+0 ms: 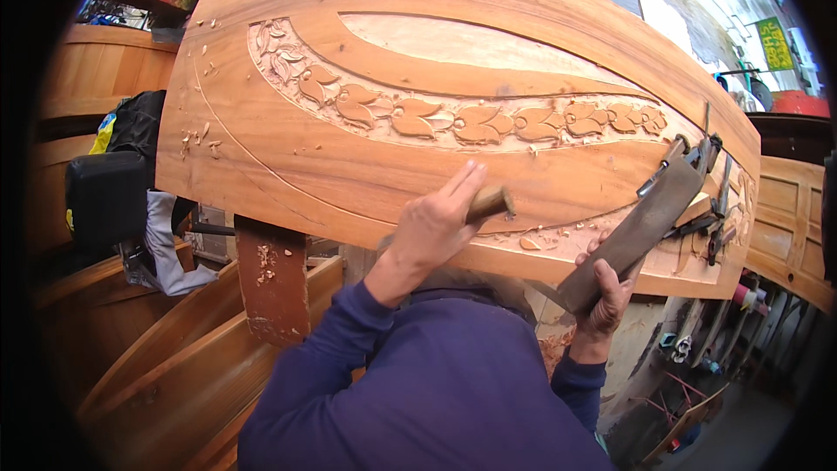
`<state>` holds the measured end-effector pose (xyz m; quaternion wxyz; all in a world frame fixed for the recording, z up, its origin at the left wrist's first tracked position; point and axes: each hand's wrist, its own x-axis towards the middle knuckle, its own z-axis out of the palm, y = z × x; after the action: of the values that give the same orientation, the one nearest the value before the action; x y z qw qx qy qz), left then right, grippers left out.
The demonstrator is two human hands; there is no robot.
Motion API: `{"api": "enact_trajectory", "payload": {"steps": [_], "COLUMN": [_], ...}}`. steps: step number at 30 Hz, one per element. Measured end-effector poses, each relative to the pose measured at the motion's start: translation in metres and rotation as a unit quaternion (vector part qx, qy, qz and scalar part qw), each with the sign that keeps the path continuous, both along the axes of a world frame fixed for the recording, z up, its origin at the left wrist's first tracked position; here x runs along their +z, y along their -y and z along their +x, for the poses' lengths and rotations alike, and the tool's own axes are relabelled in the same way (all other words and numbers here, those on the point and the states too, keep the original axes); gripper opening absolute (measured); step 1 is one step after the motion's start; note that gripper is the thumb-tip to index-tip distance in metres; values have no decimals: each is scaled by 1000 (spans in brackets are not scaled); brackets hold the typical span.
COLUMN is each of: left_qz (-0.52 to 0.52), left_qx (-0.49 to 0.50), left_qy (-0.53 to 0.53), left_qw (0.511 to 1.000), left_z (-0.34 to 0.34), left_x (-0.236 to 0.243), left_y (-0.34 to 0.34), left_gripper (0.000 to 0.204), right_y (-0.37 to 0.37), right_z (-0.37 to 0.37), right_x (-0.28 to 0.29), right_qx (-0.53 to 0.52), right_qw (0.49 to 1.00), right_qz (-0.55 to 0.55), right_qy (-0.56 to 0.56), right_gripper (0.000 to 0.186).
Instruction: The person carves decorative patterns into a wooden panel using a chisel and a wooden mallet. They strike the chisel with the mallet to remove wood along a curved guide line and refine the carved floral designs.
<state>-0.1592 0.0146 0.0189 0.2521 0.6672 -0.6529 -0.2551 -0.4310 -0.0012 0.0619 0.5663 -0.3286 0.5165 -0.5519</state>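
Across the big carved wooden panel (288, 153) runs a curved band of raised tulip-like flowers (414, 118). My left hand (432, 227) is over its near edge, fingers partly stretched, with a short round wooden tool handle (491, 201) held against it; the rest of that tool is hidden. At the panel's right, my right hand (610, 292) grips a long, flat dark block (635, 231) from below, thumb on its near end. Its far end reaches a cluster of carving chisels (717, 201) lying on the panel.
Wood shavings (209, 144) lie on the panel's left side and near edge. A black padded object (106, 201) stands left of the panel. Below are a brown support (272, 283) and wooden boards (174, 375). Another panelled wooden piece (793, 222) is at right.
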Motion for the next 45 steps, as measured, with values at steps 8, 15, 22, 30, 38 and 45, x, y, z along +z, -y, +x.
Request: {"api": "enact_trajectory", "payload": {"steps": [8,15,22,30,38,45], "left_qz": [26,20,55,72,100,12], "left_qx": [-196,-108,-131,-94,-34,17], "left_qy": [-15,24,65,64,53,39], "left_qw": [980,994,988,991,993,999], "left_z": [-16,-21,-26,-38,-60,-68], "left_x": [-18,-19,-14,-5,1,-6], "left_y": [20,9,3,-1,1,13], "left_gripper": [72,85,93,95,94,82], "right_y": [5,-1,2,7,8,8], "right_z": [-19,-23,-24,-28,-32,-37], "right_x": [-42,-65,-64,-62,-63,-64], "right_qx": [-26,-34,2,30,48,61], "right_qw": [992,994,997,997,995,996], "right_qz": [-17,-23,-3,7,10,24], "right_qy": [-125,-98,-82,-69,-83,-61], "right_gripper": [64,66,69,70,67,75]}}
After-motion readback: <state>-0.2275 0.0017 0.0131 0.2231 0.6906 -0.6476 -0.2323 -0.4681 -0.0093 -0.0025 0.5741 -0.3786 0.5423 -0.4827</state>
